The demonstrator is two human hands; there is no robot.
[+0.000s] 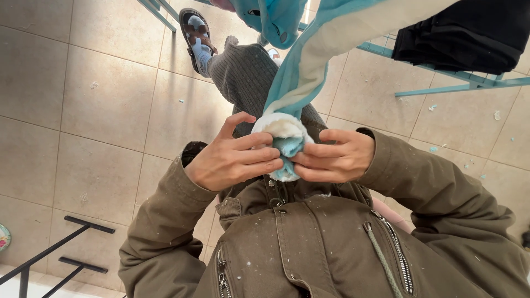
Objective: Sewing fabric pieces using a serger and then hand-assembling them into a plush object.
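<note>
head view: only view, looking down at my lap & the floor
left hand (234, 157): fingers curled, thumb up & free; fingertips pinch the turned-out end of the plush fabric tube (284, 138)
right hand (337, 157): closed in a pinch on the same end, from the other side; thumb & fingers meet my left fingertips on the blue bit
where the tube is: end sits between both hands, just above my jacket (309, 248) collar; rest runs up & right out of frame top
tube look: blue outside, cream fleece inside; cream lining shows as a rolled cuff w/ a blue nub poking through the middle
done so far (my guess): end looks partly turned inside out, cuff already rolled back
left (my guess): most of the length is not yet worked, hangs as a long strip
stuffing: can't tell if any is inside
floor (83, 110): beige tiles, small blue & white scraps scattered
other bits: blue plush piece (273, 16) at top; black cloth (464, 33) on a teal frame (458, 83)
legs: grey knit trousers (243, 77), sandal (196, 36) far end
</note>
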